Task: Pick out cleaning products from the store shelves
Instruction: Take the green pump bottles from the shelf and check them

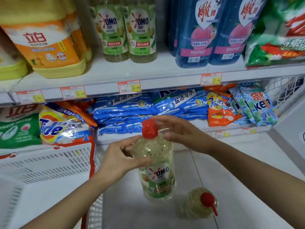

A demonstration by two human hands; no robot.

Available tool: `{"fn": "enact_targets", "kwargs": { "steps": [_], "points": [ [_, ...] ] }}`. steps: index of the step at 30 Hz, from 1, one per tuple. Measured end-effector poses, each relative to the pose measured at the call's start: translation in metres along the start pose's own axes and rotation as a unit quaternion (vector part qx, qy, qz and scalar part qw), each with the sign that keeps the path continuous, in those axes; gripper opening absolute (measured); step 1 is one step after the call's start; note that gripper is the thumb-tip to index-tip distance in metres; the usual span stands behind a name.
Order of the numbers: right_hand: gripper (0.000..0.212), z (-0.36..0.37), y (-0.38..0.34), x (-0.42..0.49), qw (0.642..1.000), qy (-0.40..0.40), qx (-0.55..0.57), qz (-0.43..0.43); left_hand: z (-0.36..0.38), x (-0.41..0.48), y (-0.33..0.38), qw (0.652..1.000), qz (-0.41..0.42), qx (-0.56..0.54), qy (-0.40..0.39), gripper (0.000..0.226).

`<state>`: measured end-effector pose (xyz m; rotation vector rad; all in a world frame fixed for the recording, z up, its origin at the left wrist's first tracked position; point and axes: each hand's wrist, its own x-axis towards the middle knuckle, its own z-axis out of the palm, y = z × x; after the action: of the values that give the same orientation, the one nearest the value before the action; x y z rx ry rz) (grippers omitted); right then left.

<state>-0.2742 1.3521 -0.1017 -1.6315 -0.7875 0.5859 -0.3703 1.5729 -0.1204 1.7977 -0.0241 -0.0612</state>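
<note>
My left hand [123,157] grips the shoulder of a clear OMO bottle [156,169] with pale yellow liquid and a red cap, held upright in front of the shelves. My right hand [179,131] hovers at the red cap with fingers spread and relaxed, touching or nearly touching it. A second OMO bottle [200,204] with a red cap stands on the white floor below right. Two more OMO bottles [126,30] stand on the upper shelf.
A white basket [49,171] with red trim sits at lower left. The upper shelf [148,71] carries yellow jugs [47,43], blue bottles [209,33] and a green bag. The lower shelf holds Tide bags [61,124], blue powder bags [132,109] and Keon packs [257,106].
</note>
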Motion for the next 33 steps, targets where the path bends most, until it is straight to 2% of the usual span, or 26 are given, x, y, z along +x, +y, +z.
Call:
{"fn": "enact_targets", "kwargs": {
  "steps": [2, 3, 5, 7, 9, 14, 17, 21, 25, 28, 33],
  "points": [
    [0.081, -0.005, -0.006, 0.004, 0.997, -0.03, 0.054, 0.048, -0.013, 0.008, 0.029, 0.998, 0.013, -0.039, 0.049, 0.046],
    [0.079, -0.004, -0.007, 0.006, 0.994, -0.047, 0.072, 0.068, -0.019, 0.011, 0.043, 0.996, 0.022, -0.051, 0.077, 0.041],
    [0.059, 0.002, -0.009, 0.013, 0.995, -0.042, 0.069, 0.066, -0.029, 0.018, 0.068, 0.99, 0.04, -0.066, 0.119, 0.036],
    [0.039, 0.007, -0.018, 0.021, 0.996, 0.013, 0.082, 0.037, -0.037, 0.024, 0.086, 0.986, 0.047, -0.067, 0.142, 0.044],
    [0.035, 0.009, -0.029, 0.028, 0.99, 0.061, 0.125, 0.015, -0.043, 0.028, 0.097, 0.986, 0.047, -0.06, 0.145, 0.054],
    [0.045, 0.007, -0.058, 0.05, 0.975, 0.148, 0.166, -0.001, -0.054, 0.032, 0.093, 0.994, -0.01, -0.029, 0.104, 0.074],
    [0.05, 0.004, -0.083, 0.075, 0.969, 0.189, 0.16, 0.0, -0.061, 0.039, 0.095, 0.996, -0.025, -0.029, 0.085, 0.073],
    [0.043, -0.001, -0.111, 0.117, 0.959, 0.231, 0.163, -0.018, -0.083, 0.068, 0.112, 0.994, 0.026, -0.028, 0.101, 0.058],
    [0.046, -0.014, -0.134, 0.162, 0.962, 0.231, 0.141, -0.033, -0.113, 0.102, 0.126, 0.989, 0.085, -0.048, 0.109, 0.054],
    [0.054, -0.023, -0.141, 0.198, 0.967, 0.233, 0.095, -0.03, -0.132, 0.129, 0.128, 0.985, 0.105, -0.05, 0.124, 0.054],
    [0.066, -0.036, -0.132, 0.24, 0.968, 0.229, 0.101, -0.035, -0.151, 0.17, 0.118, 0.982, 0.123, -0.019, 0.144, 0.058]
  ]
}}
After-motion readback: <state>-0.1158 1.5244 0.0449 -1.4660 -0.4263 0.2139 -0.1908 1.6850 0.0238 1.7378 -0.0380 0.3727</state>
